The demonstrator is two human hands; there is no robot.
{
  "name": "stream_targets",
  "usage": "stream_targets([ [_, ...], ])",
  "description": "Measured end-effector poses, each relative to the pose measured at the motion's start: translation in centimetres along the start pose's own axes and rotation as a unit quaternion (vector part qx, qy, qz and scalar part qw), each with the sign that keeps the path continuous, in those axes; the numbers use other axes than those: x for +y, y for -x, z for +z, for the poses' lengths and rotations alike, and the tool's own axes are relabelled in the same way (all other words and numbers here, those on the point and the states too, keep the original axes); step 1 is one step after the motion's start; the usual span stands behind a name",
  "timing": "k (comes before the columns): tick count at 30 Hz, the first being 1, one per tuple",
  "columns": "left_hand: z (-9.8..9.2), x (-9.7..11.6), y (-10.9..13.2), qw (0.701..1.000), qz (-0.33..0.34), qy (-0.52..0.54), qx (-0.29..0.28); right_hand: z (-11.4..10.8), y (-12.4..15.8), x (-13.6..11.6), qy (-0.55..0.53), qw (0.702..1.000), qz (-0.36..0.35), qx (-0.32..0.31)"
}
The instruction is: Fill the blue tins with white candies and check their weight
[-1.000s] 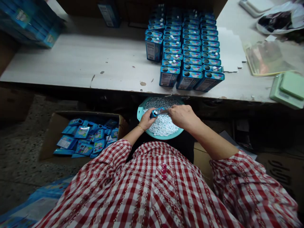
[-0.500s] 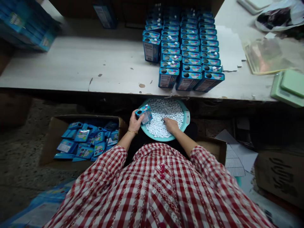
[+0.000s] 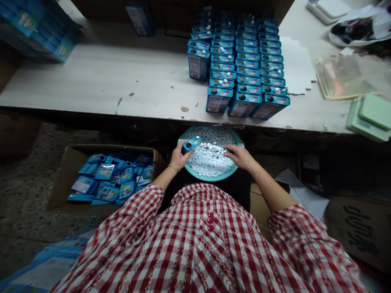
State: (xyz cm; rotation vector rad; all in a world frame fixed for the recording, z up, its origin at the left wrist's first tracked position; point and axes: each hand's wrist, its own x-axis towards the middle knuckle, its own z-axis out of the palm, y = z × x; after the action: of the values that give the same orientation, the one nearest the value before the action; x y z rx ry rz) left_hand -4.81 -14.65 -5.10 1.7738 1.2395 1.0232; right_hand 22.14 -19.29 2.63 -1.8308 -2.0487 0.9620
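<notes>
My left hand point(image 3: 179, 156) grips a small blue box point(image 3: 192, 143), tilted over the left side of a turquoise basin point(image 3: 208, 178). A round dark opening and a white candy show on the box's top. Small white candies point(image 3: 209, 165) fill the basin. My right hand point(image 3: 240, 156) is over the basin's right side, its fingers bent together at a raised, brighter band of candies point(image 3: 215, 147) that reaches toward the box. Whatever supports this band is too unclear to name.
On the white table point(image 3: 100, 81), blue boxes point(image 3: 247, 89) stand in rows, some topped with white candies. A carton point(image 3: 61, 179) of blue boxes sits on the floor at left. A green scale-like device point(image 3: 369, 116) and a plastic bag point(image 3: 356, 26) lie at right.
My right hand has come up out of the candies and moved right, with a raised band of candies now beside it. The box in my left hand has tilted and shifted slightly right.
</notes>
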Motion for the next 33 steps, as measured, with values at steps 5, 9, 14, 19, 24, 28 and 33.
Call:
stream_targets([
  [5,2.5,0.9,0.0,0.997,0.035,-0.032,-0.061,-4.0,0.5,-5.2,0.158,0.986,0.006,-0.060],
  [9,3.0,1.1,0.2,0.994,0.052,-0.058,-0.083,-4.3,0.2,-8.4,0.301,0.948,0.034,-0.096],
  [14,3.1,0.9,0.3,0.992,0.059,-0.059,-0.090,-4.2,0.1,-11.4,0.357,0.928,0.012,-0.101],
  [19,2.7,0.3,0.4,0.996,0.053,-0.027,-0.065,-5.1,1.1,-9.2,0.354,0.931,0.021,-0.082],
  [24,1.0,-0.2,0.6,1.000,-0.007,-0.007,-0.017,-1.2,0.8,-1.7,0.319,0.933,0.109,-0.128],
  [28,0.2,-0.8,0.7,0.999,-0.025,0.010,0.026,5.2,-1.3,0.0,0.227,0.964,0.083,-0.113],
  [33,-0.4,-1.6,0.6,0.997,-0.041,0.012,0.059,8.6,-3.2,-0.2,0.162,0.982,0.060,-0.080],
])
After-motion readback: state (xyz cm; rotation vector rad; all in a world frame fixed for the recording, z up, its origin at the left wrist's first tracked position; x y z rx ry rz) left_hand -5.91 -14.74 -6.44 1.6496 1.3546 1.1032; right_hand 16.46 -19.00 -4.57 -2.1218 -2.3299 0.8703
